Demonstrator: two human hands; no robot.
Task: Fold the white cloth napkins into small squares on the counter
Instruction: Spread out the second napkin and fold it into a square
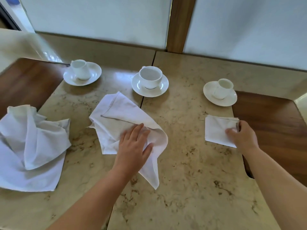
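Cloth is lying limp mid-worktop (191, 163) as the loose napkin (116, 112), the left hand (132, 146) gripping its soft folded edge, the right hand (242, 135) pinching the folded square (216, 128), so corners are probably offering the surest hold.
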